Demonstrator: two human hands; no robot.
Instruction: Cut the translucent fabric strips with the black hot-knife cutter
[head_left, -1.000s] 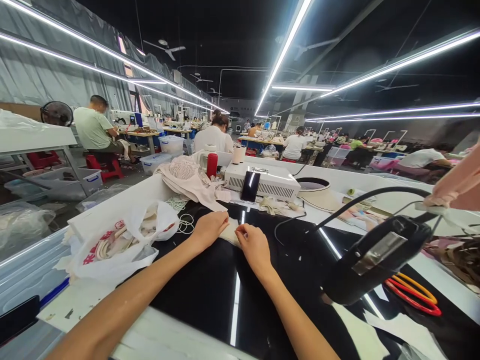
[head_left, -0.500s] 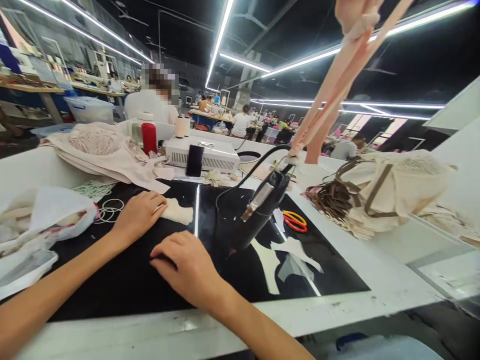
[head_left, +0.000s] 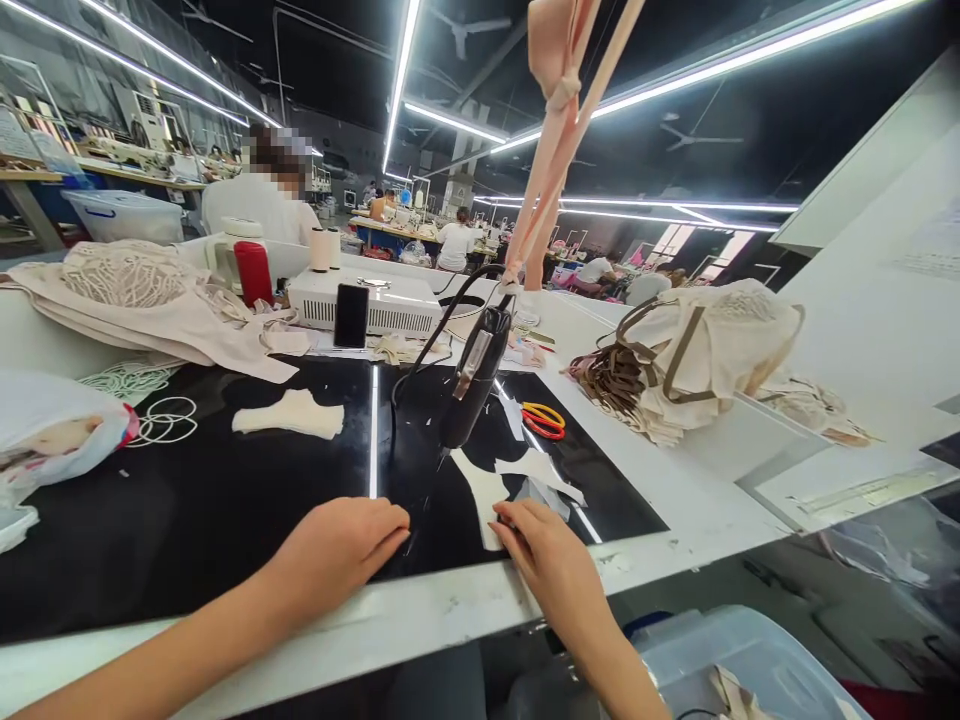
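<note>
My right hand (head_left: 551, 550) pinches thumb and forefinger at the right edge of a cream fabric piece (head_left: 478, 495) lying on the glossy black work surface (head_left: 225, 520). My left hand (head_left: 334, 545) hovers low over the front of that surface, fingers drawn together, with nothing showing in them. Beyond my right fingers lie another cream piece (head_left: 540, 467) and a greyish see-through piece (head_left: 546, 495), partly covered. A separate cream fabric piece (head_left: 291, 413) rests flat at left. Between them hangs a black corded hand tool (head_left: 476, 375), its lower end close to the surface.
Pink cloth strips (head_left: 544, 180) suspend the tool. Scissors with orange and red handles (head_left: 544, 420) lie at right. Behind stand a white vented box (head_left: 397, 308), a phone (head_left: 351, 315) and thread cones (head_left: 325, 250). Beige garments (head_left: 150, 300) and a strapped bundle (head_left: 697, 360) flank the surface.
My left hand has left the left fabric piece and come right and nearer the front edge. My right hand has moved right to the other cream piece. The view has shifted right.
</note>
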